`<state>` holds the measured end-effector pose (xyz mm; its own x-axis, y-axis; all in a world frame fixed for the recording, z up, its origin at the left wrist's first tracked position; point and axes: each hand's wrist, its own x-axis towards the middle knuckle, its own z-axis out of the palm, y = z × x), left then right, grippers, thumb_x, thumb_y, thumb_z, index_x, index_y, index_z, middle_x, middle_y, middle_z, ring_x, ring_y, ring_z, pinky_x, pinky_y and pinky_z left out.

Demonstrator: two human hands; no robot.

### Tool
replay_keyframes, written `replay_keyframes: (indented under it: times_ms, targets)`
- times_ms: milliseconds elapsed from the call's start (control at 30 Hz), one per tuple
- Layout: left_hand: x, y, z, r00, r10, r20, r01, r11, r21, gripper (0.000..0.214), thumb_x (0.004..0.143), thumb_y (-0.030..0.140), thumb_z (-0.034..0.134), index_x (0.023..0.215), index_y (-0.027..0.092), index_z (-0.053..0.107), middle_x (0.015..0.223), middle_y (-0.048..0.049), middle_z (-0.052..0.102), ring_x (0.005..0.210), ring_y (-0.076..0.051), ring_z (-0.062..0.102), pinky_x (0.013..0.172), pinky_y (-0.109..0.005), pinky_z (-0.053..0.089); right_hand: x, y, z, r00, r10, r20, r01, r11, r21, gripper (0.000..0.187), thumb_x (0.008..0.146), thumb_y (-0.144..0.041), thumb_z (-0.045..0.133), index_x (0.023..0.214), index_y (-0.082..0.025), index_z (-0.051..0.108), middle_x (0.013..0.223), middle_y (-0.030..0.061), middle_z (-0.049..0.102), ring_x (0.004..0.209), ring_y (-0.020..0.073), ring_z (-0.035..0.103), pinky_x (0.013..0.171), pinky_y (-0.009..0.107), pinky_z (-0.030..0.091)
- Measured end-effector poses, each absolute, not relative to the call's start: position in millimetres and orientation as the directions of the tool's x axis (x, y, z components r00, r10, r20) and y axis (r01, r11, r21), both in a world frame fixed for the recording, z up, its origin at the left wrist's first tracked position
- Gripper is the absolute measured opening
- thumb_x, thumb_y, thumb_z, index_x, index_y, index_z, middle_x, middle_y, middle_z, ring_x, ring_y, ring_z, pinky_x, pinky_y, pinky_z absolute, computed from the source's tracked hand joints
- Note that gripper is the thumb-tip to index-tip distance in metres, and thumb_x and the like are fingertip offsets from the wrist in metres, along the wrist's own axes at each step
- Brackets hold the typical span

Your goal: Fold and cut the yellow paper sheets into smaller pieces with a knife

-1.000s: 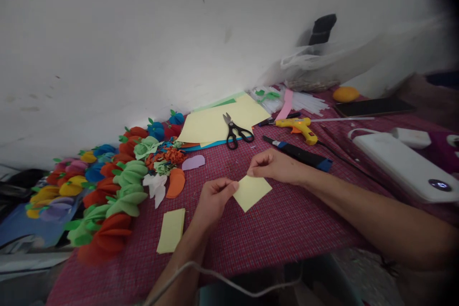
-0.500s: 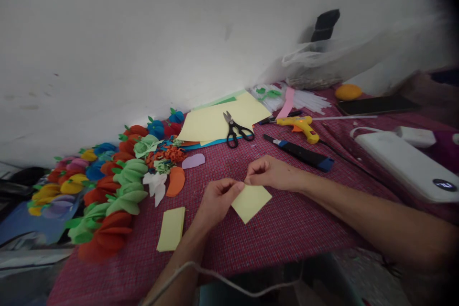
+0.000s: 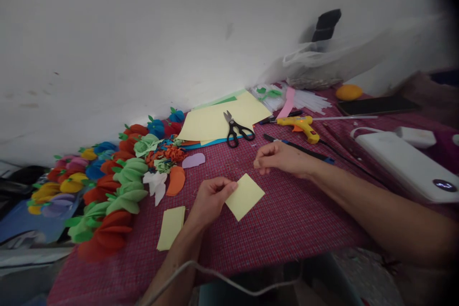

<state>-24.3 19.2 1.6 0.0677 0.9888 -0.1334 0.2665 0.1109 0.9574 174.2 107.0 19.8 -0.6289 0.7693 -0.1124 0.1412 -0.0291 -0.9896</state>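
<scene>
A small pale-yellow paper square [image 3: 245, 197] hangs tilted, one corner pointing down, just above the red checked cloth of the worktop [image 3: 287, 229]. The left hand [image 3: 211, 198] pinches its left corner between thumb and forefinger, the other fingers folded under. The right hand [image 3: 281, 158] hovers just beyond the square's upper edge, apart from it, with its fingers curled in and the thumb against the forefinger; whether anything sits between them cannot be told.

A yellow paper strip [image 3: 171, 228] lies flat near the left forearm. Beyond it are an orange petal cut-out [image 3: 175, 180] and a lilac cut-out [image 3: 193, 160], and to the left a long heap of paper flowers [image 3: 114, 191] in green, red, blue and yellow. Behind the right hand lies a black-and-blue utility knife [image 3: 304, 149], partly hidden by the hand, and past it a yellow glue gun [image 3: 299, 125]. Black-handled scissors [image 3: 235, 130] rest on a stack of yellow paper sheets [image 3: 211, 122] near the wall. A white power bank [image 3: 405, 165] and a dark phone [image 3: 375, 105] lie far right.
</scene>
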Motion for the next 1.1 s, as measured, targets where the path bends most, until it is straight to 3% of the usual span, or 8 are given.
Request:
replay_keyframes:
  times_ms: [167,333,667,1100]
  targets:
    - [-22.7,20.7,-2.1,0.087,0.99,-0.113,0.282,0.085,0.956,0.029,0.075,0.037,0.057,0.062,0.012,0.06,0.053,0.0027,0.05,0.05,-0.007,0.04,0.047,-0.018,0.03,164.4,99.1,7.9,-0.697,0.709,-0.105,0.123,-0.026,-0.992,0.023,0.073,-0.038,0.058,0.071,-0.015,0.064,0.062,-0.0007,0.059,0.057,0.0093,0.05,0.055,0.022,0.038]
    - [-18.9,20.7,-1.9,0.14,0.985,-0.097,0.32,0.048,0.946,0.028,0.078,0.036,0.054,0.065,0.012,0.06,0.056,0.0027,0.049,0.052,-0.007,0.039,0.048,-0.018,0.03,155.8,91.8,-9.9,-0.749,0.652,-0.116,0.143,-0.013,-0.99,0.017,0.071,-0.03,0.058,0.067,-0.015,0.063,0.054,-0.0039,0.052,0.048,0.0071,0.043,0.047,0.02,0.031]
    - [-18.1,21.6,-4.2,0.192,0.967,-0.171,0.274,0.114,0.955,0.029,0.076,0.038,0.055,0.064,0.012,0.06,0.052,0.0042,0.044,0.048,-0.006,0.034,0.046,-0.018,0.025,156.3,88.7,-1.1,-0.752,0.646,-0.128,0.159,-0.01,-0.987,0.012,0.067,-0.023,0.055,0.06,-0.014,0.059,0.051,-0.0046,0.048,0.047,0.0071,0.041,0.046,0.02,0.03]
    - [-23.8,21.8,5.5,0.153,0.98,-0.124,0.231,0.086,0.969,0.027,0.076,0.033,0.057,0.058,0.013,0.06,0.054,0.001,0.057,0.053,-0.008,0.047,0.055,-0.021,0.035,166.1,98.8,15.7,-0.685,0.71,-0.164,0.126,-0.106,-0.986,0.012,0.063,-0.024,0.06,0.054,-0.015,0.058,0.049,-0.0042,0.05,0.047,0.0076,0.042,0.049,0.022,0.03]
